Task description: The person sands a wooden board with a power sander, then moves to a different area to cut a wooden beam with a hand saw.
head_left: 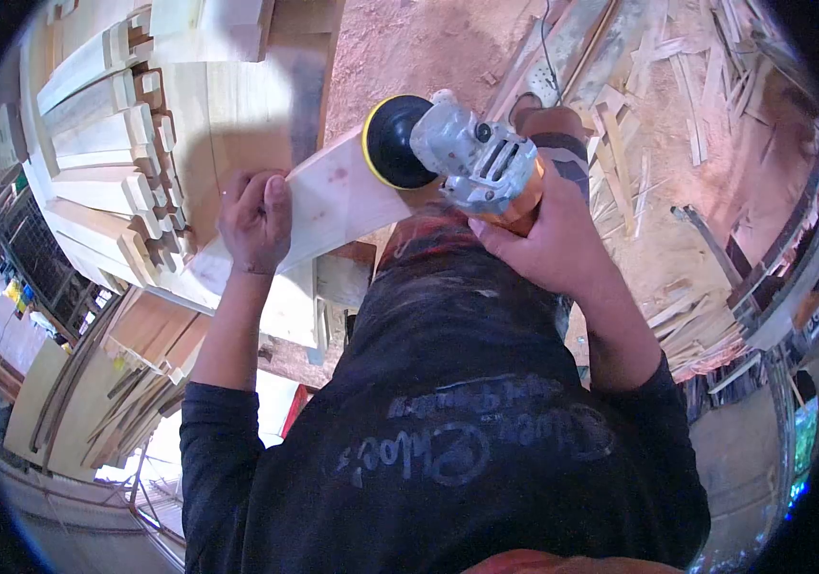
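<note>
My right hand (545, 234) is wrapped round the orange body of an angle grinder (476, 158) with a worn, pale metal head. Its round black sanding pad (398, 142), edged in yellow, is tilted on its side over the far end of a pale wooden board (347, 196). The board slants across in front of my body, with small reddish marks on its face. My left hand (256, 220) is closed on the board's left part, thumb uppermost, and its fingertips are partly hidden.
Shaped wooden pieces (108, 153) lie stacked on the left, beside a wide wooden surface (251, 124). Wood offcuts (610, 163) and strips litter the dusty floor (409, 48) on the right. A thin cord (547, 43) runs at the top, near a foot.
</note>
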Demonstrator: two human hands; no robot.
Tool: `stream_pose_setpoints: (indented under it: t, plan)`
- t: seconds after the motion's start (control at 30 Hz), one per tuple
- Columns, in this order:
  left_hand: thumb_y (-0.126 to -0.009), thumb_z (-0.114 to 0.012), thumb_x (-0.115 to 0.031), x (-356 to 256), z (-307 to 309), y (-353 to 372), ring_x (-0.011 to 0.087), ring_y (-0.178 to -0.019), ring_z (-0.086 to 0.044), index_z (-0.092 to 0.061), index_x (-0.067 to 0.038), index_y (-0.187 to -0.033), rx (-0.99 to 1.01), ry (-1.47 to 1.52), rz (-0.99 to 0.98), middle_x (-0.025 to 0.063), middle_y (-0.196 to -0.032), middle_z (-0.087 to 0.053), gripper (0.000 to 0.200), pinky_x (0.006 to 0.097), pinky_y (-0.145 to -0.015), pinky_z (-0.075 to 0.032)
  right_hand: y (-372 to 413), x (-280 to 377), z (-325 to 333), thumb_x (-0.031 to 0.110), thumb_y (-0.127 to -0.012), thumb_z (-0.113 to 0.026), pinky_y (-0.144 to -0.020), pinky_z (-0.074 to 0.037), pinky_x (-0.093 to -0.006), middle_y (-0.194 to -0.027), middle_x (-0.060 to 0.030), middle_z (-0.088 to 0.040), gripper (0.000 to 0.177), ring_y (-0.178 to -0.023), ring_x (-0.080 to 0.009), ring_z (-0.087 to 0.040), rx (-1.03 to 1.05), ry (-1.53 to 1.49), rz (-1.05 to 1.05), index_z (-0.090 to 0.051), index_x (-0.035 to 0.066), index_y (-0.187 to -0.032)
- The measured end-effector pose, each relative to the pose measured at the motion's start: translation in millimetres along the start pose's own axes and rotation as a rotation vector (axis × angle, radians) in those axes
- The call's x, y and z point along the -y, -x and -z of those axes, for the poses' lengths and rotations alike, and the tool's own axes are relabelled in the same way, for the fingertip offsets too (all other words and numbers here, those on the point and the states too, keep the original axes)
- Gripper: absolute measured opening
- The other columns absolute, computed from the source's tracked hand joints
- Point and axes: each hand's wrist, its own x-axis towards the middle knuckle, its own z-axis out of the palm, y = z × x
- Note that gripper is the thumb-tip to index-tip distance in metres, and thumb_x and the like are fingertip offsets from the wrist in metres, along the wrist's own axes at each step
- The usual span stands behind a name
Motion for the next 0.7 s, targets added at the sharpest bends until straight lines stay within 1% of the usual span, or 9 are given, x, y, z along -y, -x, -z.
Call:
stream_pose_setpoints:
  t: [0.07, 0.17, 0.27, 0.47, 0.57, 0.7]
  plan:
    - [-0.105, -0.066, -0.031, 1.0, 0.0, -0.2, 0.0297, -0.08, -0.072, -0.08, -0.004, -0.095, 0.013, 0.022, 0.007, 0.015, -0.092, -0.073, 0.033, 0.0388, -0.072, -0.056, -1.6, -3.9, 0.5, 0.034, -0.08, -0.089, -0.097, -0.058, -0.0478, -0.113, -0.0262, -0.075, 0.074, -0.11, -0.0443, -0.073, -0.031, 0.013, -0.021, -0.054, -0.004, -0.134]
    - [-0.104, -0.067, -0.031, -0.3, -0.1, 0.0, 0.0296, -0.079, -0.072, -0.08, -0.003, -0.095, -0.002, 0.025, -0.001, 0.0152, -0.091, -0.073, 0.032, 0.039, -0.071, -0.056, -2.7, -10.7, 1.4, 0.033, -0.08, -0.089, -0.097, -0.057, -0.0479, -0.113, -0.026, -0.075, 0.073, -0.11, -0.0434, -0.073, -0.067, -0.004, 0.024, -0.055, -0.003, -0.134]
    - [-0.104, -0.068, -0.031, 9.4, -2.2, 2.4, 0.0297, -0.078, -0.072, -0.08, -0.003, -0.094, 0.016, 0.044, -0.014, 0.0152, -0.089, -0.073, 0.032, 0.0393, -0.071, -0.056, -1.3, -2.0, -3.8, 0.032, -0.079, -0.089, -0.097, -0.057, -0.0467, -0.114, -0.0257, -0.075, 0.073, -0.111, -0.0427, -0.073, -0.006, -0.025, 0.012, -0.055, -0.003, -0.134]
    - [-0.104, -0.068, -0.031, 4.8, -0.1, 0.5, 0.0301, -0.077, -0.072, -0.079, -0.003, -0.094, 0.031, 0.029, -0.018, 0.0157, -0.089, -0.073, 0.031, 0.0396, -0.069, -0.056, -10.9, -4.3, 1.6, 0.027, -0.079, -0.089, -0.096, -0.057, -0.0457, -0.114, -0.0252, -0.075, 0.07, -0.11, -0.0421, -0.074, -0.105, -0.054, 0.07, -0.056, -0.003, -0.132]
    - [-0.104, -0.067, -0.032, 2.0, 0.4, 0.2, 0.0299, -0.076, -0.071, -0.079, -0.003, -0.095, 0.019, 0.029, -0.025, 0.0154, -0.09, -0.073, 0.032, 0.0395, -0.069, -0.056, -5.9, 0.9, -6.6, 0.025, -0.079, -0.089, -0.095, -0.057, -0.0445, -0.115, -0.0243, -0.075, 0.068, -0.111, -0.0403, -0.074, -0.055, 0.004, -0.019, -0.056, -0.003, -0.132]
    - [-0.104, -0.067, -0.032, 2.4, 0.0, -1.6, 0.0298, -0.076, -0.07, -0.079, -0.004, -0.094, 0.022, 0.029, -0.043, 0.0145, -0.089, -0.072, 0.032, 0.0399, -0.069, -0.056, -10.5, -2.8, -2.9, 0.025, -0.079, -0.089, -0.096, -0.057, -0.0443, -0.113, -0.0245, -0.075, 0.069, -0.11, -0.0416, -0.074, -0.081, -0.079, 0.0, -0.055, -0.002, -0.132]
